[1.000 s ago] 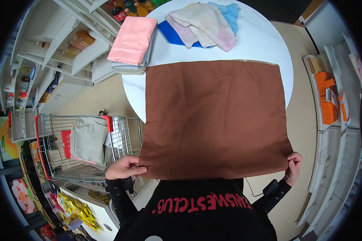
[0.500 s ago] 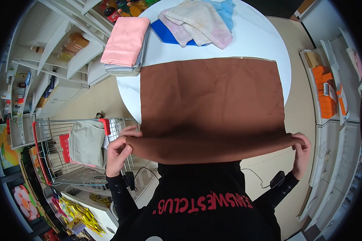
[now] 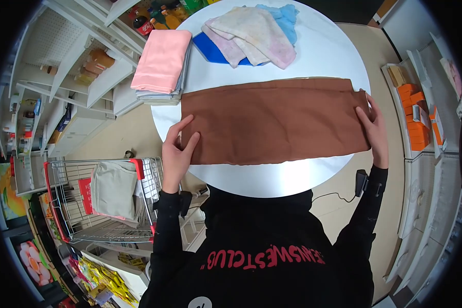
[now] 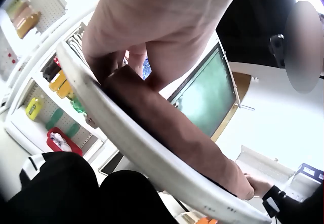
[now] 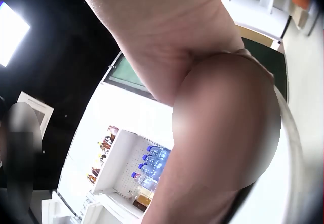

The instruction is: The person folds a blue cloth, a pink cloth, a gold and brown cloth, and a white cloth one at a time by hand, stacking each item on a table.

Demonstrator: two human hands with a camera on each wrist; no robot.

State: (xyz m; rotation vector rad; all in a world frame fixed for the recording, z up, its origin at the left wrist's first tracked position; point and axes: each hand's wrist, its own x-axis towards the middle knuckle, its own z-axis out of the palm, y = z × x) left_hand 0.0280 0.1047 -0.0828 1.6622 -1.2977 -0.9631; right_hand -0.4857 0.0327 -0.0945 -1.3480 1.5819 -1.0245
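A brown cloth [image 3: 272,123] lies folded over in a wide strip across the round white table [image 3: 272,182]. At its left end my left hand [image 3: 177,154] holds the edge, thumb and index finger spread apart on the fabric. My right hand [image 3: 376,131] grips the opposite end, its thumb on top and the other fingers around the outer edge. From the left wrist, the near fold of the cloth [image 4: 172,123] looks thick and rounded, running along the table rim between both hands. A blurred patch covers part of the right wrist view.
A stack of folded cloths, pink on top [image 3: 161,56], stands at the table's back left. Crumpled pale rags [image 3: 254,33] lie over a blue flat item [image 3: 210,49] behind the brown cloth. A shopping cart [image 3: 66,205] holding folded fabric is at the left; shelves [image 3: 421,118] line the right.
The near edge of the brown cloth has been lifted and folded away from the body, uncovering the table's front. Both hands moved forward with it to the strip's ends.
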